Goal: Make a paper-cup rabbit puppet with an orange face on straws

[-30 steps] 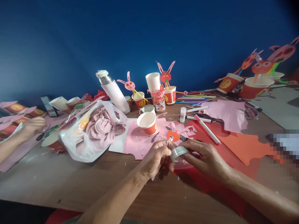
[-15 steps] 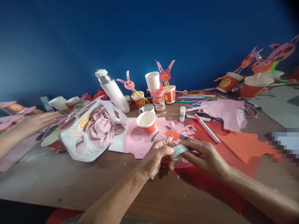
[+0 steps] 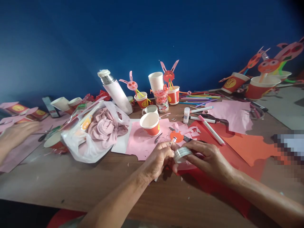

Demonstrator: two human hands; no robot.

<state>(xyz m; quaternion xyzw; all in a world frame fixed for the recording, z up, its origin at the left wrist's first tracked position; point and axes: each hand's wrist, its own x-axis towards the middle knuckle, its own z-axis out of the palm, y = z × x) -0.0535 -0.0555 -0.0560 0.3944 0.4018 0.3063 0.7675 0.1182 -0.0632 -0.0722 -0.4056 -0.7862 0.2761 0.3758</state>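
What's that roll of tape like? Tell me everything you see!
The roll of tape is a shiny, pale ring that looks like clear plastic. It's tilted, on the near side of the round orange paper. The right hand holds its right side; the left hand meets its left edge, its exact grip hidden.

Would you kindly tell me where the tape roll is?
In the head view, the tape roll is right of centre, held between the left hand and right hand, just below the orange paper disc.
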